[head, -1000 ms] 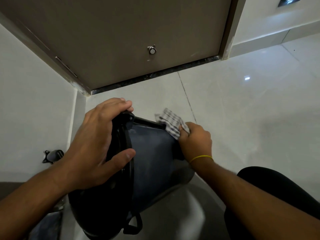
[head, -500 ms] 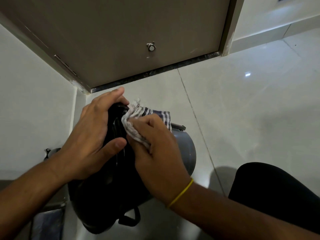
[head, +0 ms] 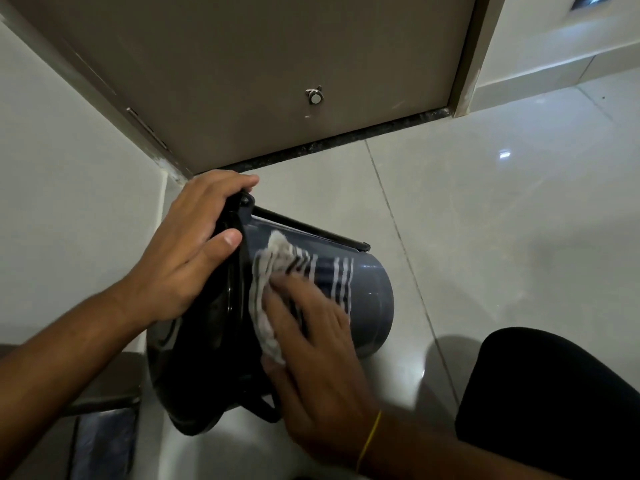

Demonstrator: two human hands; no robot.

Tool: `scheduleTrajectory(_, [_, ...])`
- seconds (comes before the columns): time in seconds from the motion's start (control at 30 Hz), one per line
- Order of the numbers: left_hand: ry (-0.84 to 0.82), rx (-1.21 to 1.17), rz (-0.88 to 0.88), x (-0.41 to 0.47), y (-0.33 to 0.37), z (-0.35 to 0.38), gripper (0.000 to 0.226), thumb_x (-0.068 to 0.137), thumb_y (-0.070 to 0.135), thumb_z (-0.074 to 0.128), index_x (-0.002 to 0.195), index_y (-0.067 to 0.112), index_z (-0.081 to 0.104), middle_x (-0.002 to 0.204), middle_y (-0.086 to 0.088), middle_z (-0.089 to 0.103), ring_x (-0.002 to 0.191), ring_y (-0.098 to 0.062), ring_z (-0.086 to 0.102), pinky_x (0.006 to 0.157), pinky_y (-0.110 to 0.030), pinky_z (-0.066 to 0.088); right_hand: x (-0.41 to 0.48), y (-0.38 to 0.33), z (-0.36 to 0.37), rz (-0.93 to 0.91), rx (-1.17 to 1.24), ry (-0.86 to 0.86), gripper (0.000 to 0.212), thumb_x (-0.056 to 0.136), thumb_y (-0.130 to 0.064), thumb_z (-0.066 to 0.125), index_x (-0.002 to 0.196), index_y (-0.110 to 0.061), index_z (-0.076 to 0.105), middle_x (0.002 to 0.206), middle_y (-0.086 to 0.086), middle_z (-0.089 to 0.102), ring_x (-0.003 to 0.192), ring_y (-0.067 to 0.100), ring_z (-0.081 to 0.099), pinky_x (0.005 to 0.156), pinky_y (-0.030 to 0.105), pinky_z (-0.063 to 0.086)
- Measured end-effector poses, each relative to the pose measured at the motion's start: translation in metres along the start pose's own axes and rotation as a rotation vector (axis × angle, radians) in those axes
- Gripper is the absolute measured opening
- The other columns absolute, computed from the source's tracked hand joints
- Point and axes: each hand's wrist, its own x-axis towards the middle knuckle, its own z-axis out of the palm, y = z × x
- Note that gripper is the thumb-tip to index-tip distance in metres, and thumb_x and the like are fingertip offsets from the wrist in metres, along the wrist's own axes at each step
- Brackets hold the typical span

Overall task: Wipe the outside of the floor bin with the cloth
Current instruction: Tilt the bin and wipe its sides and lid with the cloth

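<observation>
The grey floor bin (head: 372, 299) is tipped on its side above the tiled floor, its black lid end toward me and its base pointing right. My left hand (head: 183, 251) grips the black rim and lid at the top. My right hand (head: 311, 337), blurred by motion, presses a white cloth with dark stripes (head: 277, 271) flat against the bin's grey side wall. A black pedal bar (head: 311, 230) runs along the bin's far side. A black loop (head: 266, 407) hangs under the lid.
A brown door (head: 259, 64) with a small metal stopper (head: 314, 97) stands just beyond the bin. A white wall (head: 62, 185) closes in on the left. Glossy floor tiles (head: 502, 220) spread to the right. My dark-clothed knee (head: 554, 393) is at lower right.
My right hand has slid with the cloth from near the lid rim down onto the bin's grey side. The left hand keeps its hold on the rim.
</observation>
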Motion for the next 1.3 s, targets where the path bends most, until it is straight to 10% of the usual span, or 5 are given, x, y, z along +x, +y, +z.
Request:
scheduleTrajectory(0.3, [0.060,-0.143,-0.037,-0.011,0.001,0.007,0.084,0.101,0.085,0.028,0.173,0.044,0.013,0.156,0.032,0.041,0.150,-0.020,0.048,0.124,-0.060,0.039,0.085,0.012,-0.023,0.109,0.200,-0.064,0.042,0.110,-0.032,0.041,0.138,-0.011,0.065,0.140,0.003,0.059,0.125,0.020,0.063,0.105,0.048,0.052])
scheduleTrajectory(0.67, [0.047,-0.133,-0.117,-0.018,-0.006,0.008,0.078,0.099,0.051,0.047,0.169,0.020,0.034,0.159,0.014,0.040,0.149,0.004,0.040,0.126,-0.024,0.032,-0.036,-0.014,0.006,0.109,-0.060,0.021,0.061,0.111,-0.058,0.021,0.159,-0.032,0.048,0.169,-0.006,0.042,0.165,0.013,0.028,0.125,0.043,0.039])
scheduleTrajectory(0.83, [0.057,-0.202,-0.146,-0.026,-0.009,0.004,0.067,0.097,0.049,0.048,0.161,0.032,0.037,0.152,0.010,0.046,0.143,-0.012,0.050,0.122,-0.041,0.039,0.034,-0.010,0.002,0.142,0.015,0.015,0.050,0.111,-0.048,0.028,0.152,-0.030,0.051,0.158,-0.012,0.047,0.153,0.006,0.041,0.123,0.050,0.035])
scheduleTrajectory(1.07, [0.078,-0.083,-0.109,-0.024,0.007,0.009,0.086,0.100,0.076,0.044,0.162,0.017,0.040,0.151,0.033,0.036,0.142,0.008,0.041,0.120,-0.015,0.032,0.063,0.036,-0.005,0.251,0.153,0.161,0.042,0.113,-0.036,0.036,0.126,-0.019,0.073,0.129,-0.004,0.071,0.121,0.017,0.066,0.103,0.047,0.053])
scheduleTrajectory(1.3, [0.079,0.019,-0.147,-0.014,0.032,0.020,0.094,0.093,0.094,0.026,0.163,0.032,0.036,0.153,0.030,0.035,0.143,0.021,0.029,0.121,-0.065,0.040,0.062,0.063,-0.028,0.683,0.178,0.209,0.032,0.113,-0.035,0.041,0.104,-0.019,0.066,0.110,-0.003,0.065,0.101,0.019,0.060,0.090,0.035,0.047])
